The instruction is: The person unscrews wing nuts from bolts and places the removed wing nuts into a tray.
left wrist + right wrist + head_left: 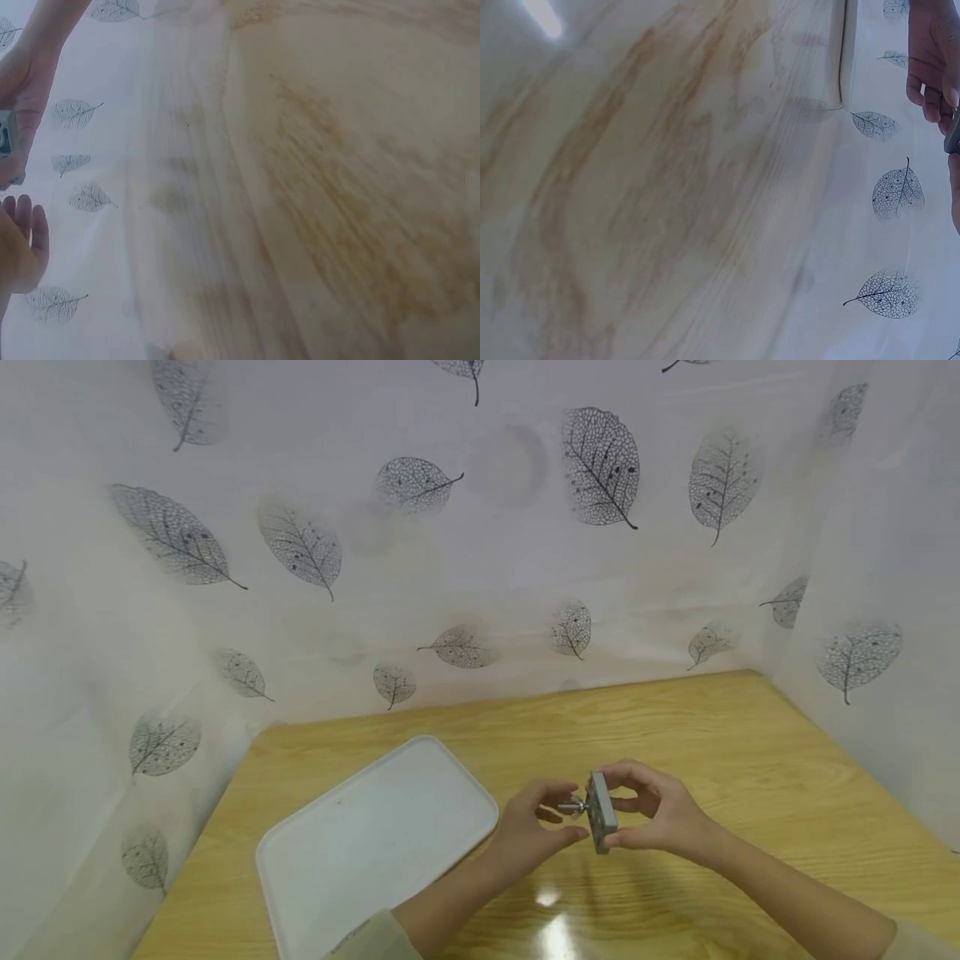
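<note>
My right hand (pixel 667 814) grips a flat grey rectangular block (pixel 602 810) by its edges, thumb below and fingers above, holding it upright over the wooden table. A small shiny metal piece (pixel 573 807) with a thin rod sticks out from the block's left face. Around that piece curves my left hand (pixel 528 827), fingers and thumb spread apart on either side of it. In the left wrist view, the left hand (pixel 22 247) shows loosely bent fingers below the block (pixel 7 139). Only a dark corner of the block (pixel 952 136) shows in the right wrist view.
A white rectangular tray (pixel 375 835) lies on the wooden table (pixel 712 735) to the left, its near right edge close to my left forearm. A pale leaf-patterned sheet (pixel 510 568) stands behind the table and along both sides.
</note>
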The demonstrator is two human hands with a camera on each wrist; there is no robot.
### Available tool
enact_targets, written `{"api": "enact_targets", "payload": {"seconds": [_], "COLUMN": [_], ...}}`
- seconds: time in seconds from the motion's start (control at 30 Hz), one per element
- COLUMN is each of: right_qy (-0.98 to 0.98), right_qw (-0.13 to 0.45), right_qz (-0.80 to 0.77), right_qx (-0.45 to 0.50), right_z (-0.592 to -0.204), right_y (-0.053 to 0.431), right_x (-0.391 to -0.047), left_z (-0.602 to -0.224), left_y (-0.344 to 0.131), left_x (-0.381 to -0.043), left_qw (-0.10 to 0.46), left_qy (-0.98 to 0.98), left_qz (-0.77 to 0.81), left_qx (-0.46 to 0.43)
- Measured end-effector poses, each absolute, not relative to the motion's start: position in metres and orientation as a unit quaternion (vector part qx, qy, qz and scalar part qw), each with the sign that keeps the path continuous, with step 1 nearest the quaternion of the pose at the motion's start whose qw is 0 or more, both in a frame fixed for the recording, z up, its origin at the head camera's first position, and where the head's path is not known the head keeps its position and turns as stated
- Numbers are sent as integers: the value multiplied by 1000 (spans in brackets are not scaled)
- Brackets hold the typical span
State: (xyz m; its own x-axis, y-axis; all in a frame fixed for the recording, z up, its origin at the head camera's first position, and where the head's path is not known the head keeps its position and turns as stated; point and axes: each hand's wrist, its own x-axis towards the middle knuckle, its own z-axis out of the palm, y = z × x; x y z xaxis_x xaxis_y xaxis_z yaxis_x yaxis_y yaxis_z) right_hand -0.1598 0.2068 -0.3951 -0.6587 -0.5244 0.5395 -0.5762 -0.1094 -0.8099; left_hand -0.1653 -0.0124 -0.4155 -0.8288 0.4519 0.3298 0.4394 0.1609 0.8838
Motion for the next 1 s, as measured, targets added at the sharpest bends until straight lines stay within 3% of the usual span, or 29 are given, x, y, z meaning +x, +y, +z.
{"api": "enact_targets", "payload": {"seconds": [0.1,0.27,0.4,0.8,0.9,1.0], "right_qy": [-661,-670,-673,-671,-671,-669], "right_qw": [22,22,19,16,14,14], "right_qz": [622,617,617,618,619,620], "right_qx": [419,412,407,408,408,410], "right_z": [-396,-396,-395,-396,-396,-396], "right_y": [207,207,208,208,208,208], "right_x": [-161,-162,-162,-160,-160,-160], "left_z": [-416,-412,-411,-419,-420,-420], "left_y": [-16,-22,-24,-21,-19,-17], "left_x": [-170,-181,-184,-185,-181,-177], "left_qw": [-66,-237,-282,-227,-155,-21], "left_qy": [754,726,707,710,735,747], "left_qz": [547,411,328,381,434,525], "left_qx": [357,498,560,548,498,407]}}
